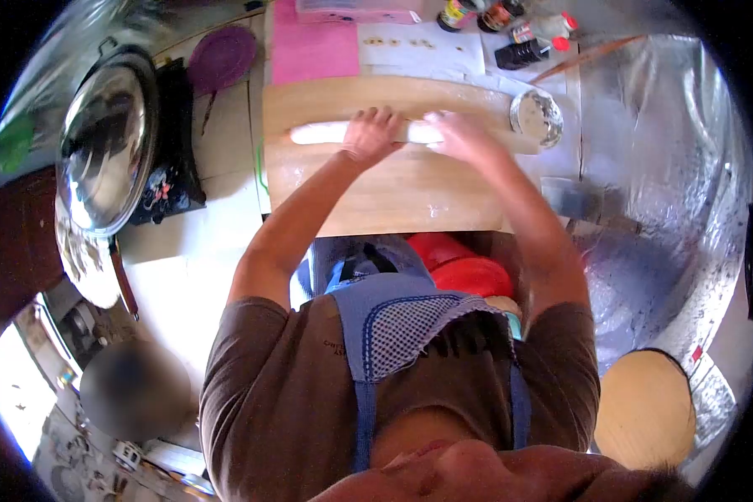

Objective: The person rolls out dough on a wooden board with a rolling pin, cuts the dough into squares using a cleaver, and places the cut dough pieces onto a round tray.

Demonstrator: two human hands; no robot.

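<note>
A long white roll of dough (pixel 318 133) lies crosswise on a pale wooden board (pixel 351 197). My left hand (pixel 372 134) rests over the middle of the roll, fingers stretched out and slightly spread across its top. To its right, my right hand (pixel 460 135) is on the roll too, blurred by motion, so its fingers are hard to make out. A short stretch of dough shows between both hands. Beyond the right hand a pale strip runs on toward a round, flour-smeared bowl (pixel 536 117); whether it is dough is unclear.
Sauce bottles (pixel 523 53) lie and stand behind the board, beside white paper (pixel 422 48) and a pink sheet (pixel 314 42). Left are a purple round lid (pixel 222 58) and a large shiny metal lid (pixel 107 142). A red stool (pixel 468 272) is under the board's front edge.
</note>
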